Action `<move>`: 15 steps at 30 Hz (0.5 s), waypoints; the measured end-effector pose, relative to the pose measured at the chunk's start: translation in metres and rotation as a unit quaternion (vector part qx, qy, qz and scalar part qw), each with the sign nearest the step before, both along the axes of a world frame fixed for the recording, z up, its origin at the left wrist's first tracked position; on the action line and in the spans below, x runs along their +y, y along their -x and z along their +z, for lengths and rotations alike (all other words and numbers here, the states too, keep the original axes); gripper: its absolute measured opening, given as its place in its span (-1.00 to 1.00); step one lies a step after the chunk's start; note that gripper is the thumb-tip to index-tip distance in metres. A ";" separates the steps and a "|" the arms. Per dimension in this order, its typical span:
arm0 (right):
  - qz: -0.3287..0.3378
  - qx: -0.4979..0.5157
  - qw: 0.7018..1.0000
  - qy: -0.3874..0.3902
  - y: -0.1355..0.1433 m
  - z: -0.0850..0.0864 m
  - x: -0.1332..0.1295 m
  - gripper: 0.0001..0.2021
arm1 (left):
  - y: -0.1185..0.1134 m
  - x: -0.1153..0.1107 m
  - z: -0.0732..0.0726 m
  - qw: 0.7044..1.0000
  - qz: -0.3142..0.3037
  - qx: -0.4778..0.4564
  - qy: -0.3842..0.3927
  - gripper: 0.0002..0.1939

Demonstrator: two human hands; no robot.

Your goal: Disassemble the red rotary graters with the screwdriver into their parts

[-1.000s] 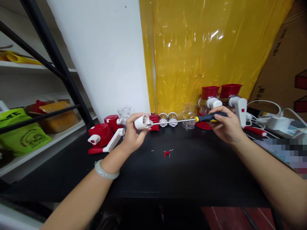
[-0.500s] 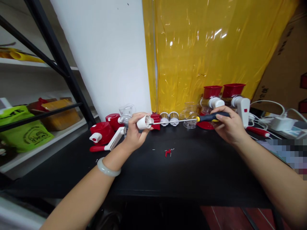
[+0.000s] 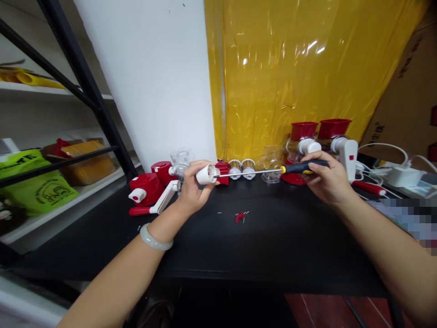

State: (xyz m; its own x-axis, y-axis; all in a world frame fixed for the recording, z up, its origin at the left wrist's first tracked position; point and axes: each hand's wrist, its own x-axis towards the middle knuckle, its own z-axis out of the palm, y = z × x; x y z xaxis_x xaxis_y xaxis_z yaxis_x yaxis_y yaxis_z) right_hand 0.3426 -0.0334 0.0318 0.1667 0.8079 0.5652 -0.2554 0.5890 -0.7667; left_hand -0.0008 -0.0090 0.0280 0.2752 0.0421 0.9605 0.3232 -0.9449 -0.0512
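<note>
Left fingers (image 3: 193, 168) — white cylinder (image 3: 204, 176) between them

The green bag (image 3: 20, 183) shows "TR" near its top, while sideways characters (image 3: 377, 132) on the cardboard box (image 3: 389, 102) are illegible.

Left, a yellow roll (image 3: 43, 81) on the upper shelf (image 3: 20, 88); below it, a green bag (image 3: 43, 182) beside a box (image 3: 92, 171), behind a black frame (image 3: 73, 59); far, a white panel (image 3: 153, 82) left of a yellow curtain (image 3: 290, 77); far right, a carton (image 3: 392, 86); nearer, white cables (image 3: 384, 145); near right, low down, red floor (image 3: 307, 312).
</note>
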 end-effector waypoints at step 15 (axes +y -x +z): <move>-0.004 -0.012 1.000 -0.007 -0.003 0.001 0.000 -0.84 | 0.000 -0.001 0.002 0.999 0.022 0.009 -0.026 -0.42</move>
